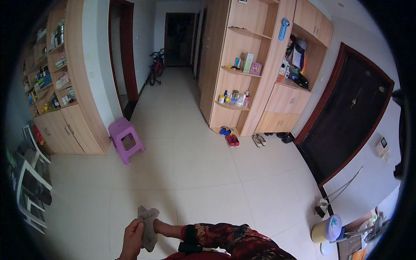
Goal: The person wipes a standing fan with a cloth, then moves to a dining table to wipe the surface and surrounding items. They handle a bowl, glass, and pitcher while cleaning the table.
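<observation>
In the head view, my left hand (132,232) is at the lower centre-left, its thumb and fingers pinching a limp grey cloth item (149,232). Whether it is a glove, a sock or a rag cannot be told. My right forearm, in a dark red patterned sleeve (217,234) with a dark cuff, reaches across from the right. Its bare wrist (167,229) meets the cloth. The grey fabric covers my right hand, so its fingers are hidden. Both hands are above the pale tiled floor (208,201).
A purple plastic stool (125,138) stands to the left, near white-framed chairs (32,182). Shoes (232,140) line the foot of a wooden shelf unit (240,84). At right are a lidded bin (325,229) and a long-handled dustpan (321,206). A bicycle (157,66) stands down the corridor.
</observation>
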Action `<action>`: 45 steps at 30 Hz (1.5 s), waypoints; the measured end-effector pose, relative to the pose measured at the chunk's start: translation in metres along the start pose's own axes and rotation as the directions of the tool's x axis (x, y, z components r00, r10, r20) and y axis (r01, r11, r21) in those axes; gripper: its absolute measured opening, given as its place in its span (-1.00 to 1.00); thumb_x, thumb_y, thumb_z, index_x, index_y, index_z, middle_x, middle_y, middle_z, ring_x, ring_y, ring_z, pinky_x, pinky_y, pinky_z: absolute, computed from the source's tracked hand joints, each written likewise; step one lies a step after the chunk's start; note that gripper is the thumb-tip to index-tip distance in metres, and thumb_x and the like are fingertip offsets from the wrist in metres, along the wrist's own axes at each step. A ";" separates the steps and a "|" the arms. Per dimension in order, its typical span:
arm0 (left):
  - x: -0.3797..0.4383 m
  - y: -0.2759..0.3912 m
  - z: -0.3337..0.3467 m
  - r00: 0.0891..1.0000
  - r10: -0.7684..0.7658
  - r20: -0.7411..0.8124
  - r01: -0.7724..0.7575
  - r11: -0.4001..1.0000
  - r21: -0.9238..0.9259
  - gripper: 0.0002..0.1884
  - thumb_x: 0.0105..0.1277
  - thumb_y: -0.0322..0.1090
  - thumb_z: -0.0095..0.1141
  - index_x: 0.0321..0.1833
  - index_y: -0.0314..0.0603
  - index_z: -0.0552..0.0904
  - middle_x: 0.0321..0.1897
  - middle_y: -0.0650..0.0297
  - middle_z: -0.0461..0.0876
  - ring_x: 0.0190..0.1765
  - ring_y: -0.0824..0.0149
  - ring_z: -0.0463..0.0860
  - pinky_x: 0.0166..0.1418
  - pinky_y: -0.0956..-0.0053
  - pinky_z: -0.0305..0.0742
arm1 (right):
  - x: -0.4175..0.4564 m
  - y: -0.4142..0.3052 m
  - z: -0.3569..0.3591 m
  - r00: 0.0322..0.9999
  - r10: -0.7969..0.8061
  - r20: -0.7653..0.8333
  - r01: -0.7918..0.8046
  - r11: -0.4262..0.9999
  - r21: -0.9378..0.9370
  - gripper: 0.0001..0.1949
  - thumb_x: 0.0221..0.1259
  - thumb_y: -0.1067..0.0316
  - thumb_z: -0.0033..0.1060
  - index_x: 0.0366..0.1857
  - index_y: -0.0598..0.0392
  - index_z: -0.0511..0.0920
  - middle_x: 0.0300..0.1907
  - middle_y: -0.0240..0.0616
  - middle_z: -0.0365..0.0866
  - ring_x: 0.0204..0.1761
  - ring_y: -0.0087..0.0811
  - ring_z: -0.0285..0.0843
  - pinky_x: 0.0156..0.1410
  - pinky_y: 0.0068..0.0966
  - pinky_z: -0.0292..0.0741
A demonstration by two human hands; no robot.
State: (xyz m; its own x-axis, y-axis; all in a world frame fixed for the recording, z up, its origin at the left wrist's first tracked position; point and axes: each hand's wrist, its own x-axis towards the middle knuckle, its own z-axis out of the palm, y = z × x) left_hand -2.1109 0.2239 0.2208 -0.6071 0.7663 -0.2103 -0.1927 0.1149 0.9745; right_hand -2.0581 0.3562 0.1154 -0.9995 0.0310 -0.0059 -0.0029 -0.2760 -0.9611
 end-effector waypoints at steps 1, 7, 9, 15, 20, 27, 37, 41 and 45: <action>0.010 -0.002 -0.006 1.000 0.004 0.020 -0.004 1.000 0.012 -0.69 0.49 -0.35 -0.06 0.17 -0.40 0.54 -0.10 0.26 0.63 -0.06 0.47 0.56 0.08 0.54 0.48 | 0.009 0.008 -0.008 0.997 0.073 0.008 -0.073 0.997 0.013 -0.63 0.42 0.12 0.04 0.19 0.05 0.40 0.10 -0.31 0.50 0.15 -0.45 0.41 0.21 -0.43 0.45; 0.060 -0.007 -0.058 0.996 0.059 0.068 -0.071 0.979 0.191 -0.69 0.48 -0.37 -0.07 0.17 -0.35 0.55 -0.05 0.25 0.63 -0.02 0.42 0.58 0.13 0.49 0.48 | 0.075 0.035 -0.003 0.994 0.012 0.105 -0.069 0.826 0.560 -0.66 0.40 0.07 0.06 0.06 0.06 0.50 0.00 -0.31 0.58 -0.05 -0.46 0.56 0.01 -0.47 0.59; 0.069 -0.004 -0.083 0.991 0.120 0.065 -0.132 0.962 0.238 -0.70 0.47 -0.38 -0.06 0.17 -0.32 0.56 -0.06 0.25 0.64 -0.03 0.42 0.58 0.13 0.48 0.48 | 0.106 0.034 0.008 0.992 -0.037 0.124 -0.047 0.786 0.617 -0.71 0.42 0.12 0.04 0.03 0.05 0.52 0.01 -0.33 0.57 -0.04 -0.49 0.57 0.01 -0.49 0.58; 0.086 0.034 -0.184 0.990 0.115 -0.075 -0.109 0.991 0.081 -0.76 0.44 -0.42 -0.02 0.07 -0.31 0.60 -0.14 0.28 0.65 -0.10 0.48 0.57 0.06 0.53 0.48 | 0.185 -0.015 0.074 0.974 0.205 0.093 -0.207 0.658 0.724 -0.64 0.40 0.06 0.06 0.05 0.10 0.49 -0.15 -0.25 0.63 -0.20 -0.38 0.64 -0.07 -0.45 0.62; 0.096 0.050 -0.266 0.988 0.153 -0.005 -0.151 0.980 0.126 -0.75 0.38 -0.44 0.02 0.06 -0.30 0.60 -0.13 0.25 0.66 -0.09 0.42 0.59 0.06 0.49 0.50 | 0.241 0.020 0.132 0.968 0.039 0.248 -0.136 0.911 0.389 -0.63 0.42 0.03 0.04 0.04 0.12 0.49 -0.14 -0.22 0.62 -0.25 -0.42 0.63 -0.15 -0.46 0.60; 0.096 0.069 -0.344 0.931 0.361 0.063 -0.356 0.849 0.390 -0.79 0.28 -0.47 0.14 -0.05 -0.34 0.65 -0.01 0.11 0.70 0.05 0.32 0.66 0.18 0.40 0.52 | 0.336 0.023 0.166 0.934 0.107 0.340 -0.229 0.912 0.340 -0.62 0.42 0.03 0.04 0.07 0.10 0.47 -0.07 -0.18 0.60 -0.21 -0.38 0.62 -0.16 -0.44 0.62; 0.137 0.073 -0.499 0.948 0.206 -0.241 -0.134 0.950 0.281 -0.82 0.36 -0.34 0.17 -0.11 -0.32 0.67 -0.26 0.25 0.70 -0.19 0.46 0.62 -0.05 0.53 0.54 | 0.510 0.043 0.179 0.856 0.117 0.504 -0.252 0.945 0.209 -0.61 0.41 0.03 0.06 0.12 0.07 0.45 0.03 -0.13 0.56 -0.15 -0.33 0.62 -0.18 -0.40 0.64; 0.156 0.089 -0.559 0.998 -0.031 -0.060 0.037 0.994 0.100 -0.74 0.42 -0.26 0.13 0.07 -0.22 0.61 -0.17 0.25 0.66 -0.09 0.43 0.60 0.00 0.48 0.53 | 0.591 0.023 0.199 0.826 0.233 0.514 -0.444 0.830 0.337 -0.47 0.42 -0.13 -0.05 0.24 0.06 0.42 0.23 -0.11 0.47 0.24 -0.24 0.47 0.32 -0.21 0.47; 0.139 0.078 -0.626 0.984 0.047 -0.169 0.007 0.952 0.306 -0.73 0.45 -0.23 0.10 0.11 -0.18 0.60 -0.11 0.28 0.65 -0.02 0.43 0.58 0.05 0.47 0.52 | 0.661 0.055 0.240 0.801 0.343 0.492 -0.561 0.718 0.413 -0.44 0.42 -0.19 -0.13 0.18 0.11 0.47 0.18 -0.15 0.50 0.19 -0.24 0.50 0.27 -0.24 0.51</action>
State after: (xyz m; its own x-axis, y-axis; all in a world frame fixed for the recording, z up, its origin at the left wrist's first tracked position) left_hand -2.6932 -0.0568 0.2190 -0.7370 0.6531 -0.1740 0.0483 0.3076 0.9503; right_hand -2.7262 0.1306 0.1246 -0.8166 -0.5420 -0.1986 0.5455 -0.6120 -0.5726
